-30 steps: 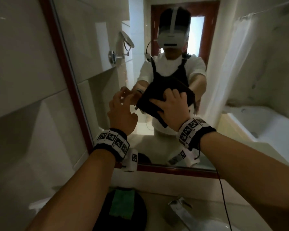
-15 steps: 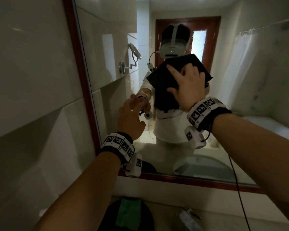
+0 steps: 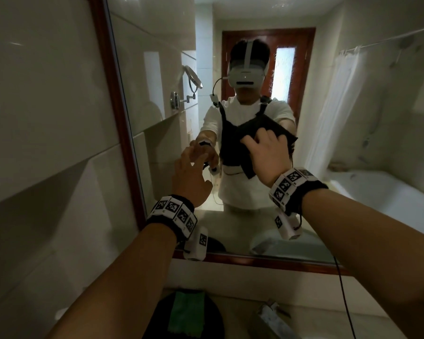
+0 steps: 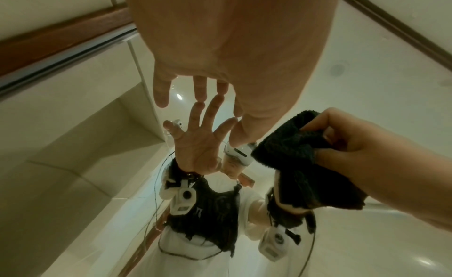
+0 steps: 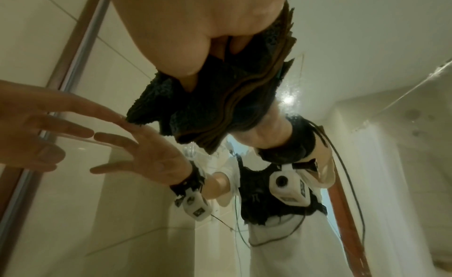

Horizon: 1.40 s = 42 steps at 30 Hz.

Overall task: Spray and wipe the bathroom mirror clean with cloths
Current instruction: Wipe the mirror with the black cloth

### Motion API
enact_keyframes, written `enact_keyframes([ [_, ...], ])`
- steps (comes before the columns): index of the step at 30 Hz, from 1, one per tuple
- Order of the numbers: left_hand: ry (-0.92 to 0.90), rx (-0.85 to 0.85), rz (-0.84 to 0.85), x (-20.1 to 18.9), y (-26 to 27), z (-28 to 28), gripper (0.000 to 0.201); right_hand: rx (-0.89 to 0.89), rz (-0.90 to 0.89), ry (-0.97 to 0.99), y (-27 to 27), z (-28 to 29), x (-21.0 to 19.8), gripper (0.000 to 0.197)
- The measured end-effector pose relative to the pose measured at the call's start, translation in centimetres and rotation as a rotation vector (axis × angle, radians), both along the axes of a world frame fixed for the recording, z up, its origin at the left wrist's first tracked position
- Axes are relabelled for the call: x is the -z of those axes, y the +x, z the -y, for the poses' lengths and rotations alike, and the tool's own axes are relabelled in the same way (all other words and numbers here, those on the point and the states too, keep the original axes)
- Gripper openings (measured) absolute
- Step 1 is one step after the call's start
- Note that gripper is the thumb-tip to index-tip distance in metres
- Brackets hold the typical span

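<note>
Dark-wood frame (image 3: pixel 113 113) edges the mirror (image 3: pixel 353 133) beside our left hand (image 3: pixel 191 178), spread, fingertips on glass. Our right hand (image 3: pixel 267 152) grips the black cloth (image 4: pixel 288 145) against mid-mirror.

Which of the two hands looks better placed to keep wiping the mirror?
Probably the right hand: it presses the dark cloth against the mirror glass. The left hand holds nothing; its spread fingertips only touch the glass near the left frame.
</note>
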<state>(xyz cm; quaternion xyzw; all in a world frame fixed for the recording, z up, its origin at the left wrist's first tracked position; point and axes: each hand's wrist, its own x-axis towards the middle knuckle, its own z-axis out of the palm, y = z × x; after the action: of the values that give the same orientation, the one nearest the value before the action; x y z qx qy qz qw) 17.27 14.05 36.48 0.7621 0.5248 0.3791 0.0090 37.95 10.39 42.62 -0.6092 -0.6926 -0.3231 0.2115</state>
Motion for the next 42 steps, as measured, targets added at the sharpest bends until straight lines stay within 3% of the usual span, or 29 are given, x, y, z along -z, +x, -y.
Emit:
enact_keyframes([
  [8,-0.163,0.014,-0.050,0.0,1.0,1.8,0.073,0.049,-0.020,-0.245,0.9,2.3,3.2,0.034],
  [14,-0.196,0.049,-0.144,-0.2,2.0,3.6,0.058,-0.071,-0.275,-0.261,2.9,3.6,6.0,0.017],
  [18,-0.237,0.061,-0.143,0.1,3.0,5.6,0.052,-0.211,-0.393,-0.217,3.1,5.1,6.3,0.019],
  [21,-0.282,0.144,-0.061,0.6,4.1,7.3,0.050,-0.286,-0.450,-0.230,2.7,6.4,6.2,0.022],
  [25,-0.314,0.347,0.153,0.3,5.2,10.6,0.028,-0.406,-0.469,-0.274,2.5,8.1,6.4,0.018],
  [28,-0.302,0.399,0.232,0.2,5.7,12.7,0.030,-0.471,-0.507,-0.289,2.6,9.4,6.5,0.016],
  [32,-0.296,0.337,0.238,0.3,5.9,14.7,0.026,-0.616,-0.590,-0.320,2.7,10.6,7.2,0.018],
  [35,-0.342,0.213,0.221,1.0,5.7,15.8,0.023,-0.680,-0.661,-0.475,2.4,11.4,8.6,0.034],
  [38,-0.459,0.165,0.364,3.3,4.3,16.6,0.026,-0.663,-0.694,-0.628,1.5,12.2,10.2,0.040],
  [40,-0.453,0.145,0.383,4.2,3.5,18.3,0.018,-0.639,-0.726,-0.663,1.1,12.6,11.2,0.035],
  [42,-0.441,0.124,0.369,5.0,2.7,19.6,0.024,-0.598,-0.798,-0.691,0.9,13.0,12.7,0.030],
])
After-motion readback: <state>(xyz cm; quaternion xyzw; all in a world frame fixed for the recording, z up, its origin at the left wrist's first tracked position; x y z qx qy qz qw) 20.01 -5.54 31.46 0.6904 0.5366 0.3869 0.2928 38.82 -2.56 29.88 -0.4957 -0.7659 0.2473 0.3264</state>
